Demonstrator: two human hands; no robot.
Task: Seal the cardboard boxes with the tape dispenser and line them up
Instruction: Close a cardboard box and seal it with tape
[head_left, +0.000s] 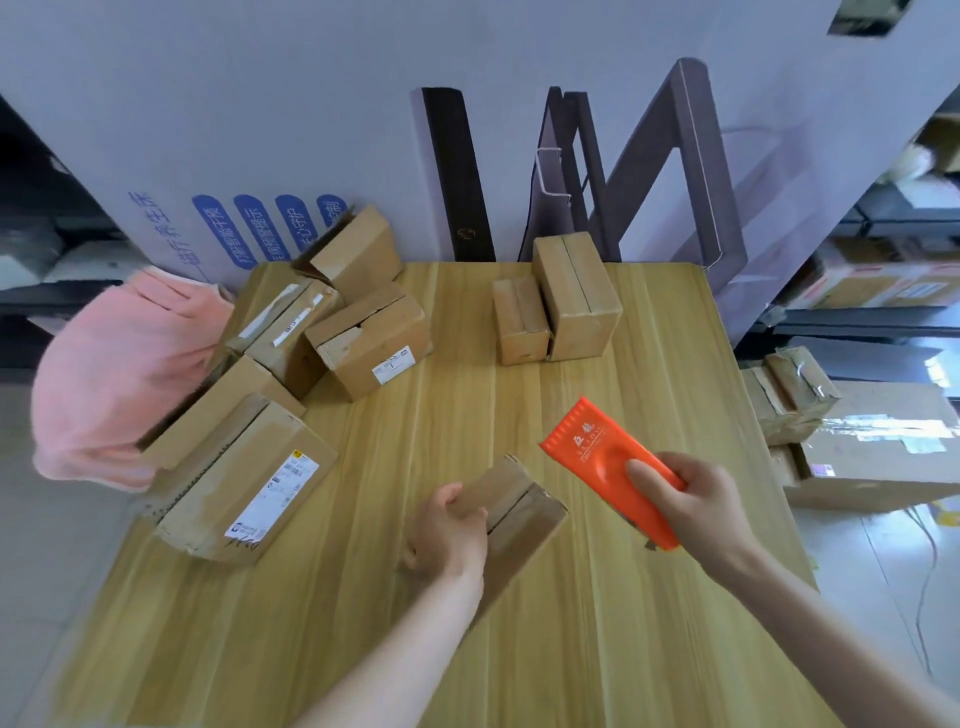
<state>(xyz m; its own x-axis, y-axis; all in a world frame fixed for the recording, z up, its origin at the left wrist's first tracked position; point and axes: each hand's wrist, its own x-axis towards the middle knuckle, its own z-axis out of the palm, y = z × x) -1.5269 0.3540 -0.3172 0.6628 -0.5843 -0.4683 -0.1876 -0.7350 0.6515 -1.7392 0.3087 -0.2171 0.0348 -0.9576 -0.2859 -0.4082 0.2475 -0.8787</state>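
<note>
Under left hand (447, 525), half-hidden box (524, 522)

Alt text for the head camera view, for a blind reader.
A person's left hand holds a small cardboard box on a wooden table while the right hand grips an orange tape dispenser beside it. More boxes cluster at the table's left, and two boxes stand together at its far side.

Bright even light, edges warped, blurred

Pink cloth (119, 374), wooden table (597, 623), white printed carton (260, 130) behind
</note>
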